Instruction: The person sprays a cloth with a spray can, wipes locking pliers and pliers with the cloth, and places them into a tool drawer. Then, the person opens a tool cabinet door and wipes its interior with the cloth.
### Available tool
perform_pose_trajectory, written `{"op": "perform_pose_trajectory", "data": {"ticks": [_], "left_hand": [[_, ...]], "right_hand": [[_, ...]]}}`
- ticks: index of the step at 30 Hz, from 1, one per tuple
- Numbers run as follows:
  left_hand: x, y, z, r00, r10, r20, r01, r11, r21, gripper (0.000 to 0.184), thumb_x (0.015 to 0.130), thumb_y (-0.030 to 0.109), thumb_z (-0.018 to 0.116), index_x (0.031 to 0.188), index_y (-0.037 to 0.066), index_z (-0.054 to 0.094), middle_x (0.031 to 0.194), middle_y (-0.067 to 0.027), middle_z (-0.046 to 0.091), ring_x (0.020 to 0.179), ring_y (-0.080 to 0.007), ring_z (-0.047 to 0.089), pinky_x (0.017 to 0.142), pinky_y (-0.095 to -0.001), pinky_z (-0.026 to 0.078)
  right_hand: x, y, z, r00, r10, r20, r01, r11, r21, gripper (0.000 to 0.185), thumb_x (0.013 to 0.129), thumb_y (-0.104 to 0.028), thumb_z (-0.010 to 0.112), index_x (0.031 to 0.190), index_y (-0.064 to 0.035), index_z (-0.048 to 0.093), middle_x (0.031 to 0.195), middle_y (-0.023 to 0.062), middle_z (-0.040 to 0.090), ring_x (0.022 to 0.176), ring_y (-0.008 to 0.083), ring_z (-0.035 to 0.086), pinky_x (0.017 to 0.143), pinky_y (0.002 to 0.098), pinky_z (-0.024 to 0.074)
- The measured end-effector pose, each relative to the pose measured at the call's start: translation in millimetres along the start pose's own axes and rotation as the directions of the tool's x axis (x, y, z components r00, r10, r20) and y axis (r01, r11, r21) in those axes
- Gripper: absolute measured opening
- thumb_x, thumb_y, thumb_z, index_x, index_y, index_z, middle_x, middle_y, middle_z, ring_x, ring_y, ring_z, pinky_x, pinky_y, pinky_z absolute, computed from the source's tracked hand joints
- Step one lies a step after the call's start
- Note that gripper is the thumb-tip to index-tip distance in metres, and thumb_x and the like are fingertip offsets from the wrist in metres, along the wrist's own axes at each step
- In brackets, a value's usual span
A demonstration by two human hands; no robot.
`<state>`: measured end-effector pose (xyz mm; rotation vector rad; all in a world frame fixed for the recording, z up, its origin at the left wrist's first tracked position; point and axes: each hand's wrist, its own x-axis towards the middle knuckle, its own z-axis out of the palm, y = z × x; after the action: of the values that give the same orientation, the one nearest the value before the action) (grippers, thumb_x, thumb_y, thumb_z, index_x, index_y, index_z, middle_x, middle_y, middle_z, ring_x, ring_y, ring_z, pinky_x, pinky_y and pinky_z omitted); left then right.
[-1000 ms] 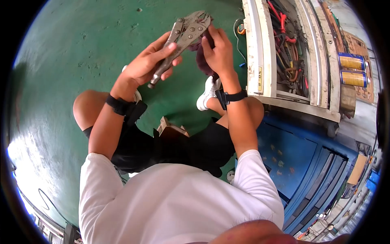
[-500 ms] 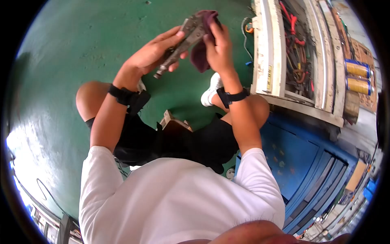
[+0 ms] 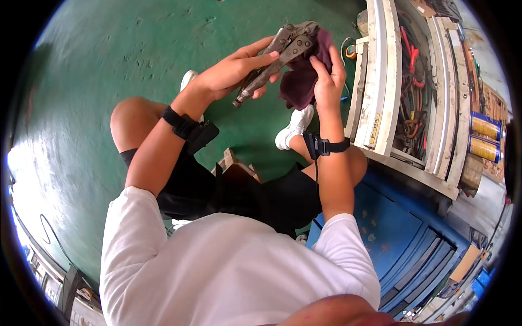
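Locking pliers point(image 3: 276, 57), worn grey metal, are held out in front of me, tilted with the adjusting screw toward my lower left and the jaw end up and right. My left hand point(image 3: 235, 69) is closed around their handles, thumb lying along the side. A dark maroon cloth point(image 3: 300, 81) is gripped in my right hand point(image 3: 329, 81), pressed against the jaw end of the pliers. The cloth partly hides the jaws and hangs down below them.
At the right stands a cream-coloured drawer point(image 3: 383, 81) holding red-handled pliers point(image 3: 411, 54) and other tools. Two cans point(image 3: 485, 136) sit beyond it. A blue cabinet point(image 3: 383, 217) is below. Between my legs is a small wooden stool point(image 3: 237, 164) on the green floor point(image 3: 109, 65).
Both hands, the pliers and the cloth appear further right in view, as do the drawer and stool. The cloth stays against the jaw end, and both grips are kept.
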<state>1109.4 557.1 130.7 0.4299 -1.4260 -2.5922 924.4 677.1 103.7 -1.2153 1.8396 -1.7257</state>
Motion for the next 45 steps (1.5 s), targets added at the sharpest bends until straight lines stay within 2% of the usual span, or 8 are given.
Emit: {"op": "perform_pose_trajectory", "data": {"ticks": [4,8,19,22,24,29,36,45], "left_hand": [[1.5,-3.3,-3.3,0.999,-0.012,0.043,0.011,1.0,0.021,0.053,0.105,0.029,0.049,0.152,0.011,0.033,0.081,-0.0047,0.058,0.053,-0.0115,0.056,0.048,-0.0241,0.047],[0.0,-6.5,4.6,0.998,0.038,0.058,-0.038,0.999,0.009,0.054,0.106,0.026,0.047,0.155,0.014,0.027,0.078,-0.0068,0.056,0.05,-0.0117,0.05,0.046,-0.0245,0.045],[10.6,-23.6,3.5,0.995,0.06,-0.076,-0.057,0.997,0.047,0.053,0.105,0.022,0.048,0.155,0.012,0.032,0.081,-0.0057,0.06,0.054,-0.0113,0.055,0.049,-0.0241,0.045],[13.2,-37.6,4.7,0.95,0.25,-0.188,-0.124,0.853,0.507,0.053,0.101,0.018,0.054,0.152,0.015,0.039,0.085,-0.009,0.065,0.057,-0.0177,0.058,0.052,-0.0285,0.047],[9.3,-44.2,9.5,0.816,0.572,-0.09,-0.17,0.385,0.907,0.058,0.095,0.015,0.06,0.15,0.024,0.043,0.09,-0.0135,0.067,0.063,-0.0289,0.061,0.058,-0.0354,0.05],[8.1,-43.4,12.6,0.852,0.523,0.038,-0.096,0.084,0.992,0.071,0.086,0.017,0.066,0.151,0.029,0.04,0.099,-0.0146,0.068,0.076,-0.0401,0.064,0.064,-0.045,0.054],[-0.4,-22.0,20.9,0.846,0.532,0.042,-0.122,0.116,0.986,0.093,0.076,0.019,0.071,0.156,0.019,0.024,0.12,-0.0111,0.066,0.092,-0.0353,0.067,0.075,-0.0424,0.057],[-2.9,-17.0,4.7,0.921,0.389,0.014,-0.209,0.462,0.862,0.078,0.074,0.016,0.076,0.141,0.005,0.037,0.12,-0.0244,0.063,0.107,-0.041,0.063,0.091,-0.0423,0.051]], "right_hand": [[1.2,1.9,0.4,0.999,0.008,0.033,-0.008,1.0,-0.015,0.051,0.087,0.0,0.062,0.137,0.0031,0.051,0.128,0.0112,0.062,0.111,0.0186,0.06,0.101,0.0293,0.0436],[12.7,14.8,-12.9,0.88,0.475,-0.024,-0.449,0.847,0.286,0.059,0.088,-0.005,0.062,0.142,0.0049,0.042,0.125,0.0151,0.062,0.109,0.0199,0.061,0.096,0.0302,0.0471],[-4.3,-15.4,7.3,0.912,0.249,0.325,-0.383,0.797,0.466,0.056,0.099,-0.026,0.057,0.144,0.0005,0.039,0.134,0.0098,0.054,0.122,0.017,0.05,0.107,0.0311,0.0363],[-13.7,-14.9,16.6,0.866,0.172,0.469,-0.329,0.903,0.276,0.069,0.098,-0.038,0.062,0.146,0.0007,0.032,0.13,0.0091,0.051,0.122,0.018,0.046,0.108,0.0306,0.0344],[-15.1,-3.5,19.0,0.842,0.179,0.509,-0.336,0.912,0.234,0.075,0.096,-0.042,0.064,0.147,0.0007,0.03,0.129,0.0104,0.05,0.123,0.0181,0.045,0.108,0.0306,0.0337],[-21.6,3.2,16.9,0.865,0.316,0.39,-0.473,0.773,0.422,0.051,0.084,-0.029,0.081,0.121,-0.0039,0.056,0.114,0.0049,0.062,0.105,0.0124,0.058,0.088,0.0269,0.0474],[-39.1,3.9,46.4,0.824,0.409,0.393,-0.563,0.508,0.652,0.042,0.096,-0.021,0.067,0.133,-0.005,0.054,0.121,0.0031,0.063,0.11,0.0115,0.058,0.096,0.0289,0.0457],[-27.7,-7.0,31.8,0.876,0.198,0.439,-0.386,0.834,0.394,0.04,0.092,-0.012,0.071,0.128,-0.0002,0.057,0.115,0.0035,0.065,0.103,0.0101,0.062,0.088,0.0265,0.0511]]}}
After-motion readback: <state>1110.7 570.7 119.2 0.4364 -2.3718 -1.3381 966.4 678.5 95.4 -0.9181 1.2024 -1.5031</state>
